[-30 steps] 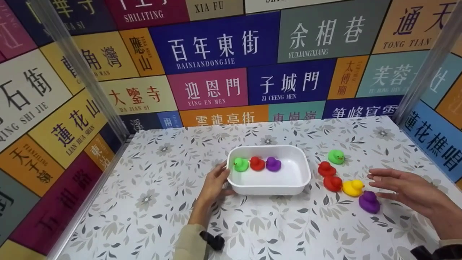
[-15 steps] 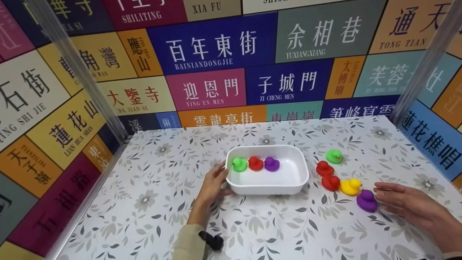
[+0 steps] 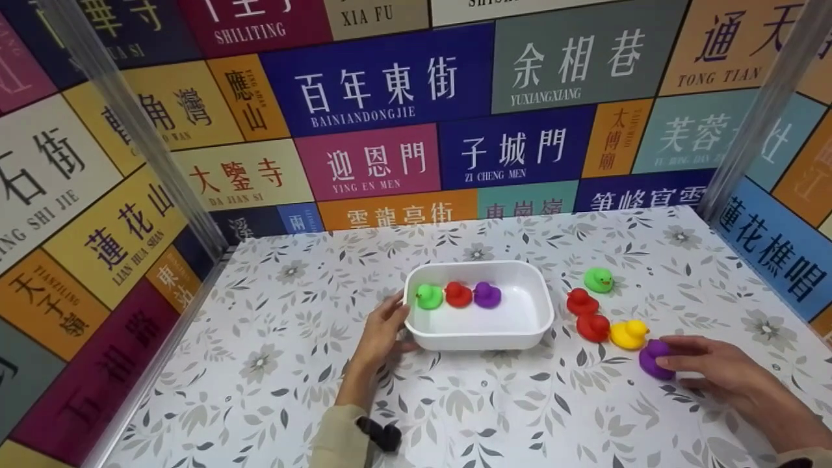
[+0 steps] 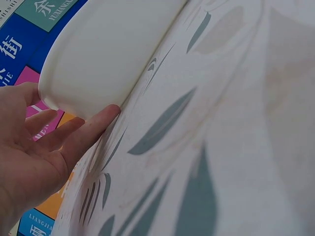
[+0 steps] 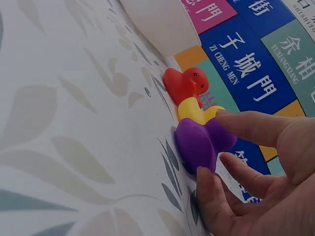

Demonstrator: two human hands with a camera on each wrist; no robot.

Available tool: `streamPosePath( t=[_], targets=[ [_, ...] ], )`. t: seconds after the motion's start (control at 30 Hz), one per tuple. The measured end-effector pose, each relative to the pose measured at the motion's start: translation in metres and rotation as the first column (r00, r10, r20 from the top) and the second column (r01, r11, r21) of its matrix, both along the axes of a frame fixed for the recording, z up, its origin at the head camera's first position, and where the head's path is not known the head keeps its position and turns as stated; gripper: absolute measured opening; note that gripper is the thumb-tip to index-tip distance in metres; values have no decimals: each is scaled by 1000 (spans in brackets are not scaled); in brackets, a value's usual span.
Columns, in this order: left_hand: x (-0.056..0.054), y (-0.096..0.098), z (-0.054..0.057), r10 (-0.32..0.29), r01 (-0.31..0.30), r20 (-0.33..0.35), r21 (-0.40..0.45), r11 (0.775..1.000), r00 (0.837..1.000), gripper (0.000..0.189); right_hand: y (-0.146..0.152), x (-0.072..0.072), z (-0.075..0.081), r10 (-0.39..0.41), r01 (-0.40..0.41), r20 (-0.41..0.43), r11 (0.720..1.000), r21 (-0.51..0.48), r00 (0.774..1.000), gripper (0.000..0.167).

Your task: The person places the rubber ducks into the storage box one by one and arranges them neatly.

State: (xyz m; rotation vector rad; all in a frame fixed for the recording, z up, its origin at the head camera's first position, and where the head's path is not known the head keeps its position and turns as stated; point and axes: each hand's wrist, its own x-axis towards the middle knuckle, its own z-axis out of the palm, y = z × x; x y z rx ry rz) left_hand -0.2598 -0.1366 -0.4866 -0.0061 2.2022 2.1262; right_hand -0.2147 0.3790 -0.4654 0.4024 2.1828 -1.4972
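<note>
My left hand (image 3: pixel 380 331) holds the left end of a white plastic tub (image 3: pixel 481 340), with thumb and fingers about its near-left corner. In the left wrist view, fingertips touch the tub's outer wall (image 4: pixel 108 54). Inside the tub, a green rubber duck (image 3: pixel 429 297), a red one (image 3: pixel 459 295) and a purple one (image 3: pixel 487 296) sit in a row. At the right, my right hand (image 3: pixel 721 370) pinches another purple rubber duck (image 3: pixel 655 361) that rests on the table. The right wrist view shows fingertips on both sides of this purple duck (image 5: pixel 199 142).
Close beside the gripped duck stands a yellow duck (image 3: pixel 628 335). Two red ducks, one nearer (image 3: pixel 593 327) and one farther (image 3: pixel 582 301), and a green duck (image 3: pixel 598 280) lie right of the tub. The flower-patterned table (image 3: pixel 312 286) meets sign-covered walls (image 3: pixel 383 78).
My right hand has moved in from beside the purple duck and now has its thumb and fingers on it. The left hand stays at the tub.
</note>
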Motion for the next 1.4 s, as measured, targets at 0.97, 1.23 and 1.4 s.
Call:
streamPosePath(
  t=[0.97, 1.23, 1.4],
  targets=[
    [1, -1, 2, 8, -8, 12, -17, 1000, 1000, 52, -13, 1, 2, 48, -23, -102, 973, 229, 994, 106],
    [0, -1, 4, 6, -6, 20, -18, 1000, 1000, 51, 1, 3, 2, -58, 58, -27, 998, 4, 998, 112],
    [0, 0, 2, 7, -7, 19, -10, 1000, 1000, 51, 6, 5, 8, -56, 55, -16, 998, -41, 998, 111]
  ],
)
